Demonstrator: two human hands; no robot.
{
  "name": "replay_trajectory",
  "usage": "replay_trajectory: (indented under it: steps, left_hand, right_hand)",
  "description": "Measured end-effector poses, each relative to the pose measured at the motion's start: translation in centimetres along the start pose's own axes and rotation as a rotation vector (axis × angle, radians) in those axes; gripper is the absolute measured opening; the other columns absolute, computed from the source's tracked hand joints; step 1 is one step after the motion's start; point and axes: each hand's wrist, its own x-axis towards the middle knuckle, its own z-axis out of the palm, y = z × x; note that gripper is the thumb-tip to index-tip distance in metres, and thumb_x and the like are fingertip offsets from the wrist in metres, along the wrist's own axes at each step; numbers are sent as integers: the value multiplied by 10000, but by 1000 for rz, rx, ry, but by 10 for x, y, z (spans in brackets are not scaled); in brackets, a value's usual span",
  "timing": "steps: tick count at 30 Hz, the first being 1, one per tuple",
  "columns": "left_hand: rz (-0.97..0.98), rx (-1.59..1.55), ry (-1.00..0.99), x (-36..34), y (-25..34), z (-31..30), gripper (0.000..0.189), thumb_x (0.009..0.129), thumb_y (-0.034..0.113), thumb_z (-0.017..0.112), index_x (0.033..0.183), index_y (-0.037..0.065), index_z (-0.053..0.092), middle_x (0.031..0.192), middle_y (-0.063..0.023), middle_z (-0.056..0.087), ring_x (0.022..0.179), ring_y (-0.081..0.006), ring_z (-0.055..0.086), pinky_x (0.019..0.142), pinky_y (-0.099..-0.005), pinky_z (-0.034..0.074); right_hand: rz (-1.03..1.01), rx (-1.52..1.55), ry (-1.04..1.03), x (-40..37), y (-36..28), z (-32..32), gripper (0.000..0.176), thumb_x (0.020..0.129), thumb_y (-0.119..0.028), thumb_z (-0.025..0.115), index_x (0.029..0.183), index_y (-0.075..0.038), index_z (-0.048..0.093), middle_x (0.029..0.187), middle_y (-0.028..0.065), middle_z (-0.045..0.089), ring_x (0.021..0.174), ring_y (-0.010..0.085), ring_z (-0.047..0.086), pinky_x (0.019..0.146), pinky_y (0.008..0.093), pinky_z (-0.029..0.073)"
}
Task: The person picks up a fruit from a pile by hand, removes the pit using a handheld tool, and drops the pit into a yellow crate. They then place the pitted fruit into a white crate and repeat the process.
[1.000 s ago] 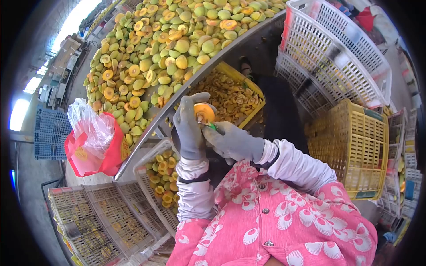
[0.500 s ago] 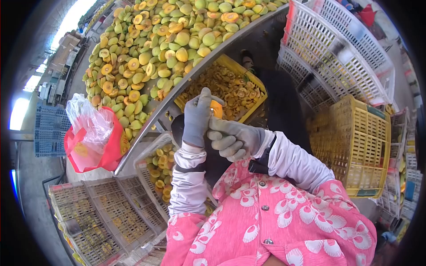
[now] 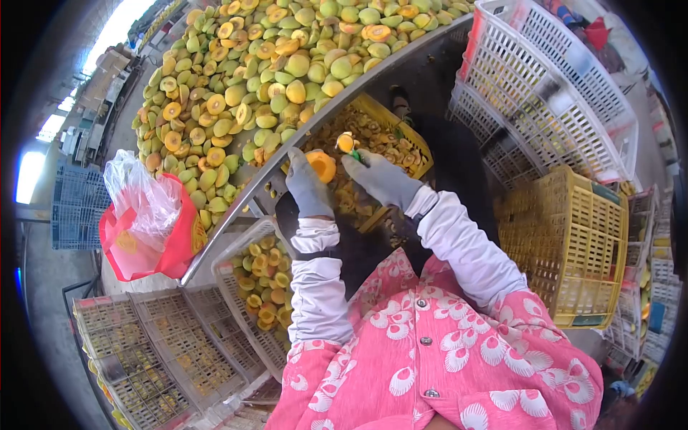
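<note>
My left hand [image 3: 308,188], in a grey glove, holds a hollowed peach-like fruit half [image 3: 322,166], its orange cut side facing up. To its right, my right hand [image 3: 383,179], also gloved, is closed round a small pitting tool with a green handle [image 3: 355,154]. A scooped-out pit piece [image 3: 345,141] with orange flesh sits at the tool's tip, apart from the fruit half. The tool's blade is hidden. Under both hands stands a yellow crate [image 3: 419,137] of pits and flesh scraps.
Halved fruit [image 3: 236,93] is heaped on a metal-edged table [image 3: 247,195]. A crate of hollowed halves [image 3: 261,276] stands at lower left, by grey crates [image 3: 168,351]. A red bag [image 3: 147,247] hangs near the table's corner. White crates [image 3: 545,93] and a yellow crate [image 3: 584,251] are at right.
My hands, together around the fruit half before, have moved apart. The right hand has drawn the tool away with a pit piece at its tip, and the half's hollow now shows.
</note>
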Motion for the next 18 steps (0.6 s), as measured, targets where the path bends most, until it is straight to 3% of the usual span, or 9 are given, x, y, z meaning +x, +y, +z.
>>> replay_trajectory:
  steps: [1, 2, 4, 6, 8, 15, 17, 18]
  left_hand:
    - [65, -7, -25, -2, 2, 1, 468, 1014, 413, 502, 994, -31, 646, 846, -89, 668, 751, -188, 616, 656, -297, 495]
    - [63, -3, -33, -4, 3, 1, 468, 1014, 413, 502, 994, -31, 646, 846, -89, 668, 751, -188, 616, 656, -297, 495]
    - [58, 38, -108, -13, 11, 7, 437, 1012, 387, 511, 982, -27, 647, 878, -84, 671, 757, -180, 613, 684, -285, 490]
    - [6, 20, -46, -17, 10, 14, 408, 1008, 365, 523, 931, -15, 648, 857, -71, 664, 747, -167, 606, 689, -272, 482]
    - [114, 132, -63, -17, 4, 11, 374, 1004, 337, 531, 875, 4, 642, 829, -63, 655, 742, -154, 600, 672, -263, 472]
    - [66, 374, -24, -19, 3, -10, 288, 962, 282, 558, 875, 18, 633, 814, -51, 615, 732, -147, 595, 642, -268, 473]
    - [125, 526, -41, -32, 15, -24, 299, 948, 290, 553, 881, 9, 630, 811, -67, 603, 736, -197, 595, 638, -314, 481]
    - [-73, 431, 5, -44, 36, -28, 207, 866, 194, 656, 964, 12, 633, 870, -122, 619, 795, -291, 611, 662, -389, 495]
  right_hand:
    - [-226, -466, 141, 11, 7, -1, 429, 977, -450, 538, 1049, -27, 546, 762, 151, 646, 620, 267, 645, 568, 380, 494]
    - [-224, -462, 149, 15, 18, -3, 429, 977, -450, 538, 1049, -27, 546, 762, 151, 646, 620, 267, 645, 568, 380, 494]
    - [-272, -592, 123, 0, 5, 1, 377, 965, -372, 540, 1094, -19, 524, 887, 273, 649, 828, 476, 623, 726, 514, 485]
    - [-345, -599, 155, 7, 20, 6, 353, 961, -353, 540, 1106, -33, 514, 878, 260, 652, 836, 470, 628, 718, 526, 482]
    - [-347, -655, 205, 12, 29, 7, 331, 958, -322, 541, 1121, -37, 499, 869, 255, 651, 828, 475, 624, 713, 539, 478]
    - [-242, -773, 105, 48, 53, 2, 313, 956, -326, 561, 1056, -32, 517, 901, 263, 654, 855, 464, 630, 720, 530, 485]
    - [34, -690, 366, 77, 77, -11, 329, 951, -329, 565, 1050, -18, 526, 907, 267, 656, 860, 464, 633, 732, 532, 480]
    - [28, -682, 362, 81, 86, -15, 329, 951, -329, 565, 1050, -18, 526, 907, 267, 656, 860, 464, 633, 732, 532, 480]
